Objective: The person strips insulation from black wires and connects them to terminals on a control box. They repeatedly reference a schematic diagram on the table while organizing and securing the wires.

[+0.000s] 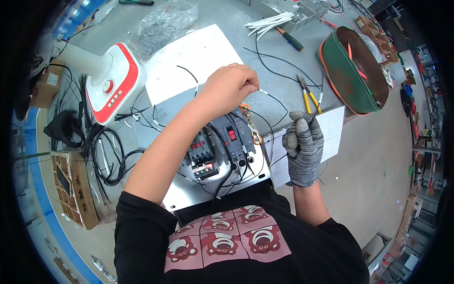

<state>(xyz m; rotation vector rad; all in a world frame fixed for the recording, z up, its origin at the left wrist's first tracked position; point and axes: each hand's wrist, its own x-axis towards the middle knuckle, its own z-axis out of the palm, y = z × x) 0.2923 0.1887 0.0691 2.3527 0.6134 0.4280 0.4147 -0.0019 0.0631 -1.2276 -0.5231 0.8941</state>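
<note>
Wiring step, apparently. Bare left hand [231, 88] seemingly pinches thin black white-sleeved wire [263, 92] beyond the silver metal panel [189, 195]; grey-gloved right hand [304, 146] curls nearly closed, contents unclear. Next move likely needs the wire end aligned.

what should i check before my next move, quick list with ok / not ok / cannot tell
1. Wire in the left hand: ok, a white-sleeved wire runs out from the pinched fingertips.
2. Wire in the right hand: cannot tell, the curled gloved fingers hide it.
3. Gloves on both hands: not ok, only the right wears one; the left is bare.
4. Pliers near: ok, just beyond the right hand.
5. Metal plate free of loose wires: not ok, black wires cross it.
</note>
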